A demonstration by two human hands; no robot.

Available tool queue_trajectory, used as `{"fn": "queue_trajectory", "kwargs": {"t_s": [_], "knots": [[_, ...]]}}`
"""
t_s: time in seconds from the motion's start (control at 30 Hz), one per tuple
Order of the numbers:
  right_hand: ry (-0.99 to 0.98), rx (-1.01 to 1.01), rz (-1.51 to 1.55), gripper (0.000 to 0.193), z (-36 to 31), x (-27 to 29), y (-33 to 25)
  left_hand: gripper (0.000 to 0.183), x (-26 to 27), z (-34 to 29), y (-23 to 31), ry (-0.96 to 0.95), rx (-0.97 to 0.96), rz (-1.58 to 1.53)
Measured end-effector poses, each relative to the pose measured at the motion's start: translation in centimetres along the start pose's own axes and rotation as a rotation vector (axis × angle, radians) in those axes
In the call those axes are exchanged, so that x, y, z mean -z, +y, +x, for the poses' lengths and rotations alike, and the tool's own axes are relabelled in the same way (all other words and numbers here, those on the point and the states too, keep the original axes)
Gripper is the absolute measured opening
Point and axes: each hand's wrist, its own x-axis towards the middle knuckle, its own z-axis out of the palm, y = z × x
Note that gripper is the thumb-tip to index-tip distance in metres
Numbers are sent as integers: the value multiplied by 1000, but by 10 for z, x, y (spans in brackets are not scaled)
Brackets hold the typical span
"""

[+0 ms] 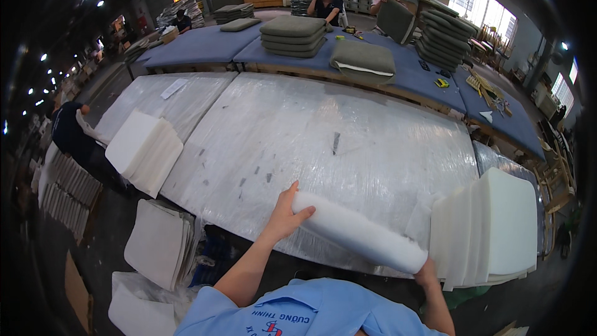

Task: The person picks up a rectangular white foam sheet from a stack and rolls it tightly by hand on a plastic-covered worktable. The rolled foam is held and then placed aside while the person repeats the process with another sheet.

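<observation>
A thick white foam pad [357, 229], its top fluffy like batting, lies slantwise near the front edge of the plastic-covered table [298, 124]. My left hand [286, 214] grips its left end, thumb over the top. At the lower right end my right hand [426, 272] holds the corner; most of its fingers are hidden. Just right of that hand stands a stack of white foam pads [482, 227], leaning together on edge.
Another white pad stack [144, 149] sits at the table's left, with more pads [158, 242] below it. Beyond are blue tables [199, 45] with grey-green cushions [292, 35] and a yellow tool [441, 83]. Co-workers stand behind them; another person [78, 137] bends at the left.
</observation>
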Motion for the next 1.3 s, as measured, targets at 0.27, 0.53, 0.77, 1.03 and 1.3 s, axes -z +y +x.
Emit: {"fn": "queue_trajectory", "kwargs": {"t_s": [0.27, 0.53, 0.77, 1.03, 1.3], "knots": [[157, 121, 106, 17, 70, 62, -67, 98, -10, -21, -20, 86, -26, -40], [-486, 519, -129, 61, 128, -37, -279, 124, -10, -37, -17, 74, -34, -88], [-794, 585, -385, 80, 147, -108, -334, 138, -15, -45, -29, 140, -88, -290], [-881, 513, -26, 71, 165, -141, -301, 89, -33, -69, -1, 458, -112, 288], [-957, 86, 215, 75, 163, -131, -297, 65, -44, -72, -4, 418, -165, 323]]}}
